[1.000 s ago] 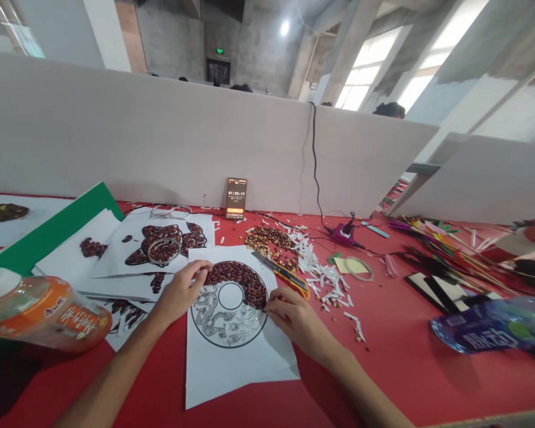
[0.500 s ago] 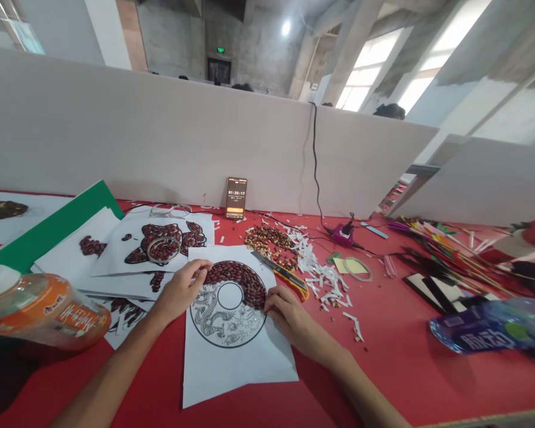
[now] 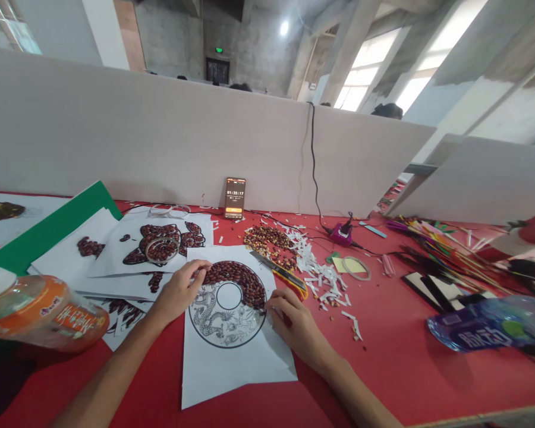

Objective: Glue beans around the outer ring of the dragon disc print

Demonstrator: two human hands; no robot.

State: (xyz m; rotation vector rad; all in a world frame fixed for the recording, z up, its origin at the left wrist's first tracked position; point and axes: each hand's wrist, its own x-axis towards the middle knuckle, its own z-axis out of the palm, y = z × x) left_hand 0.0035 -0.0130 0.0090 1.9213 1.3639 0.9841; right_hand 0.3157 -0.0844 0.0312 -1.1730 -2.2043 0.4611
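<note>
A white sheet [image 3: 232, 368] with a printed dragon ring [image 3: 218, 321] lies in front of me on the red table. Dark red beans [image 3: 245, 282] cover the ring's upper half. My left hand [image 3: 178, 291] rests on the sheet's upper left, its fingertips curled at the left end of the bean band. My right hand [image 3: 289, 318] sits at the ring's right edge, fingers pinched together at the beans' right end; what they hold is too small to see.
A pile of loose beans [image 3: 270, 241], a yellow utility knife [image 3: 280, 273] and paper scraps [image 3: 323, 276] lie behind the sheet. More bean pictures [image 3: 160, 241] lie left, an orange jar [image 3: 35, 312] nearer left. A phone [image 3: 235, 198] leans on the partition. A plastic bottle [image 3: 485, 330] lies right.
Both hands stay at the ring's edges; the right hand's fingers have shifted slightly along the bean band. The view has drifted a little.
</note>
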